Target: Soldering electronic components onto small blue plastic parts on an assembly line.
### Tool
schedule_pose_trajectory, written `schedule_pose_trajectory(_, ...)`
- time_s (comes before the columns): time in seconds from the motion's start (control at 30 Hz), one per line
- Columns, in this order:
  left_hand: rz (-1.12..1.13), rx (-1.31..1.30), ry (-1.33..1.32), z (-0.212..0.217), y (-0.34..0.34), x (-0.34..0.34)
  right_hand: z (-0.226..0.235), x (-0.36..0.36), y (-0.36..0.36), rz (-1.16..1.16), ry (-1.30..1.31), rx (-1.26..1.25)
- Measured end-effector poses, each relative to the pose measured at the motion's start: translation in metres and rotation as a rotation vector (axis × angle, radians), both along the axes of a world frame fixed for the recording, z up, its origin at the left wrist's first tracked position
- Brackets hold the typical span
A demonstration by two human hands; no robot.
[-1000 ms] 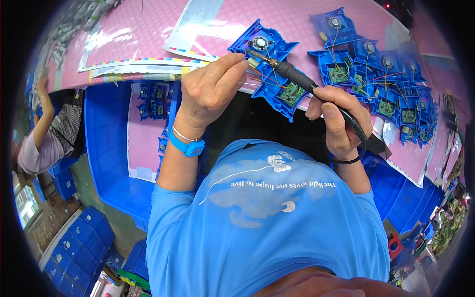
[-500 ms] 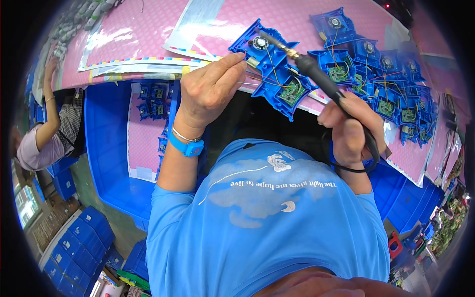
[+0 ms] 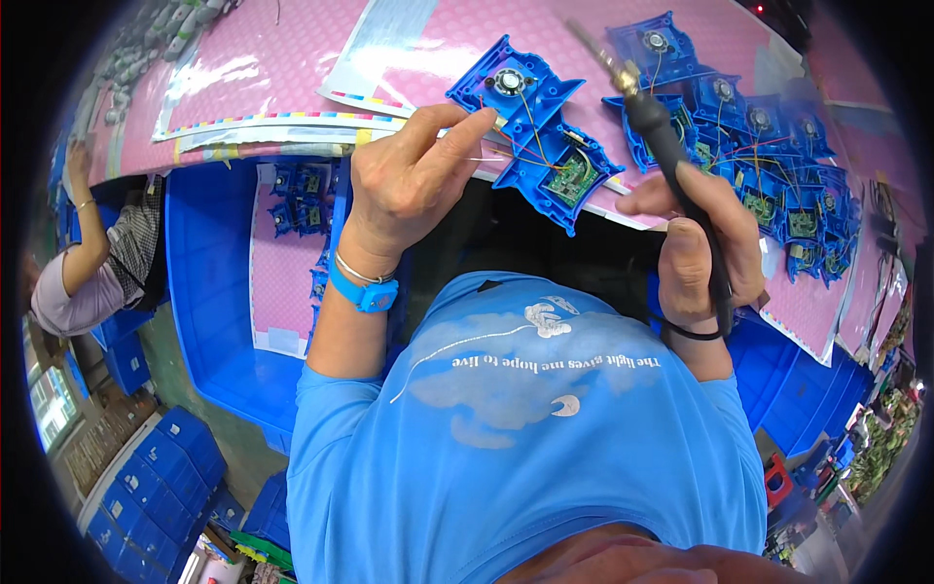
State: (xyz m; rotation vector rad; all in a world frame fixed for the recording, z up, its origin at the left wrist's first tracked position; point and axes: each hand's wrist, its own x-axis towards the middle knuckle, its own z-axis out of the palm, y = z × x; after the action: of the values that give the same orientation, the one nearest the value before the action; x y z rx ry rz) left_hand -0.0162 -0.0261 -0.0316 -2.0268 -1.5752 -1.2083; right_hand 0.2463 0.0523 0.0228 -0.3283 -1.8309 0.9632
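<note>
Shell (image 3: 547, 94) open at table (image 3: 282, 88) edge; speaker (image 3: 509, 82) and board (image 3: 572, 179) look wired, rest unreadable. Right grip (image 3: 708, 238) clamped on iron (image 3: 669, 146), clear; left grip (image 3: 409, 180) together at shell (hold hidden).

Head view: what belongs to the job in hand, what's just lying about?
In the job:
soldering iron, in the right grip
open blue housing with speaker and circuit board, at the left grip

Lying about:
cluster of similar blue housings, perhaps same batch
large blue bin
grey pile, upper left
</note>
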Motion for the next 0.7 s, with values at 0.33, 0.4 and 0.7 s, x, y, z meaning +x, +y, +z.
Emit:
schedule_pose_trajectory(0.33, -0.079, -0.206, 0.041, -0.002, -0.012, 0.003, -0.015, 0.014, 0.003, 0.061, -0.081, -0.053)
schedule_pose_trajectory(0.4, -0.069, -0.2, 0.042, -0.003, -0.011, 0.004, -0.016, 0.011, -0.005, -0.031, -0.042, -0.217)
schedule_pose_trajectory(0.7, -0.061, -0.186, 0.088, 0.001, -0.006, 0.007, -0.026, 0.009, 0.004, 0.005, 0.005, -0.255)
